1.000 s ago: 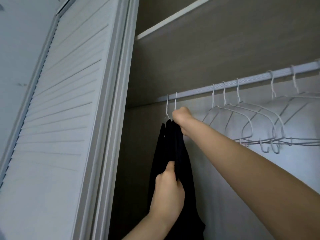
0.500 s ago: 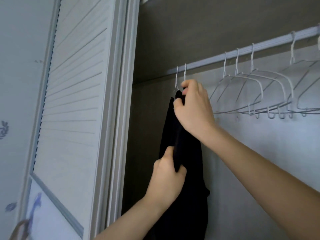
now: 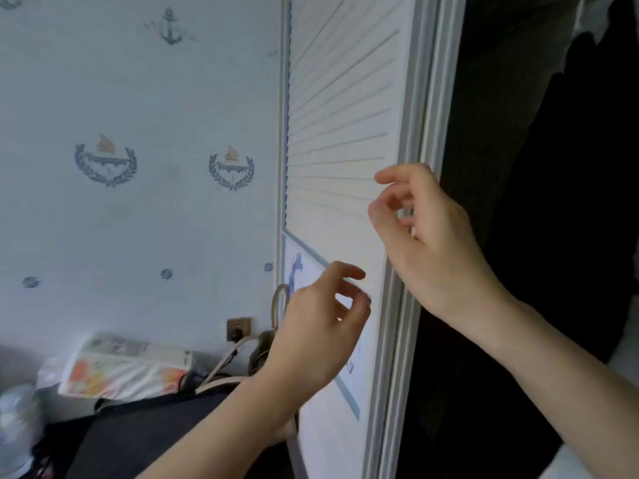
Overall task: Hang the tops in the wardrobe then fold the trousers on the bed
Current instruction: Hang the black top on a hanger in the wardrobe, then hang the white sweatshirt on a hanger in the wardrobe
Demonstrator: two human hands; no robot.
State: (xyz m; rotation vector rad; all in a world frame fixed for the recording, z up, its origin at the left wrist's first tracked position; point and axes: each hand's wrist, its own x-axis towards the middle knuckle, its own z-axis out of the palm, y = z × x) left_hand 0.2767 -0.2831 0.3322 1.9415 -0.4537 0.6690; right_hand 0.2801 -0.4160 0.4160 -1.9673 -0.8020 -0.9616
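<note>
Black top hangs far right inside dark wardrobe, upper edge near frame top. Both hands empty, in front of white slatted door. Right hand raised over door's edge, fingers loosely curled, holding nothing. Left hand lower, fingers spread, holding nothing. Anchor-print wallpaper left. Wall socket low down, printed package beside it.
</note>
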